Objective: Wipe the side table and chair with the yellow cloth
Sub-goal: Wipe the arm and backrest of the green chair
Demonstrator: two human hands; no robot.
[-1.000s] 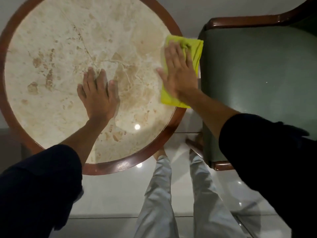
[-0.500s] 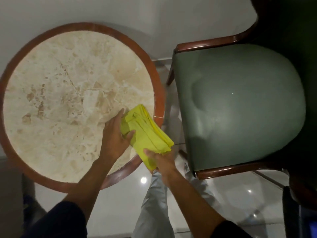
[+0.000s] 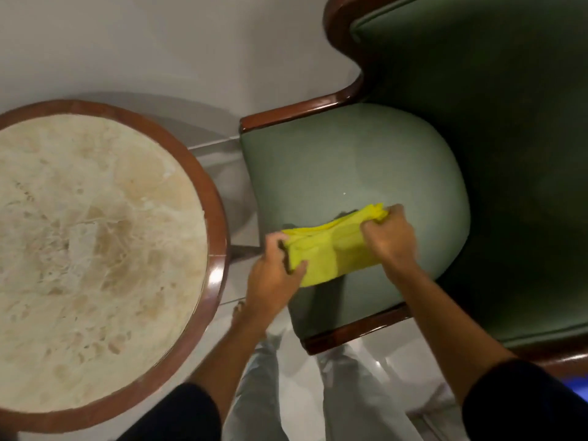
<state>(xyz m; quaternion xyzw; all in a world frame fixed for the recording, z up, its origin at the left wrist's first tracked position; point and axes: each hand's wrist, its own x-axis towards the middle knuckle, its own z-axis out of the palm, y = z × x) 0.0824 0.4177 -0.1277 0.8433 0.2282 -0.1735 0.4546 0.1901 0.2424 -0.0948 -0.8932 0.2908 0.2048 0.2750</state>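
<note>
Two hands hold the yellow cloth (image 3: pixel 331 249) over the front of the chair seat, and that is the nearest thing of note above the person's pale trouser legs (image 3: pixel 254 393) and the glossy floor tiles (image 3: pixel 292 386). The left hand (image 3: pixel 275 275) is closed on the cloth's near-left corner, thumb over the top layer; the right hand (image 3: pixel 389 237) is closed on the far-right end, pinching a bunched edge. The cloth is folded in several layers and stretched between them, apparently just above or lightly on the green seat cushion (image 3: pixel 343 167); whether it touches the upholstery cannot be told. To the left stands the round side table (image 3: pixel 216 249), marble-topped with a wooden rim, well clear of both hands. Farther back rise the chair's dark wooden armrest (image 3: pixel 296 114) and the deep green backrest (image 3: pixel 493 90), with a pale wall (image 3: pixel 143 43) beyond. The work seems to be a refold before the chair is wiped. The risks from here are small but real: a loose refold could open or bunch under the palm and leave streaks, a slack pinch at either end could drop the cloth to the floor and dirty it, and the tiny pale speck on the cushion could be missed if the strokes stay near the front edge.
</note>
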